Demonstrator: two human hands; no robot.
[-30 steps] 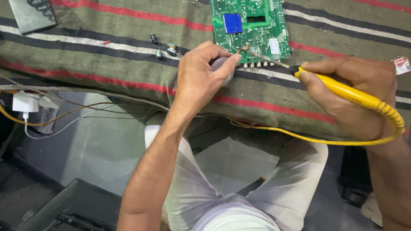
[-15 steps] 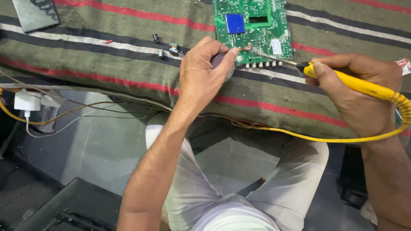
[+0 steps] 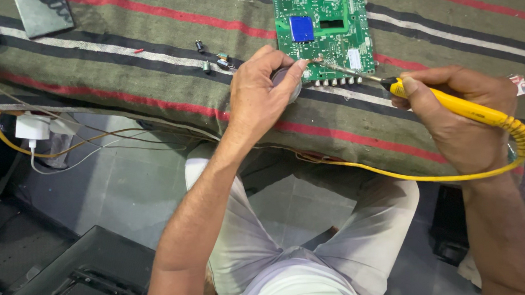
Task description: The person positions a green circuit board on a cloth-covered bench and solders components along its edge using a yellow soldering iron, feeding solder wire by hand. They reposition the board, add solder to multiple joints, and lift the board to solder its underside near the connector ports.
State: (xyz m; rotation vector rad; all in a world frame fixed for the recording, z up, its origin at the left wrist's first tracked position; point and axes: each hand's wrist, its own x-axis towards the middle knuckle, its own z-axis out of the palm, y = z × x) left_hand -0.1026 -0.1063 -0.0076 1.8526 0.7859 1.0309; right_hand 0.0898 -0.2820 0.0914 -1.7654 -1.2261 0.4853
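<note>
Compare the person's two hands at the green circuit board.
The left hand curls round a small round spool beside the green circuit board; the right hand has its grip on a yellow soldering iron. The left hand touches the board's lower edge; the right hand stays off it, and only the iron's tip reaches it. Both are bare and work over the striped cloth.
</note>
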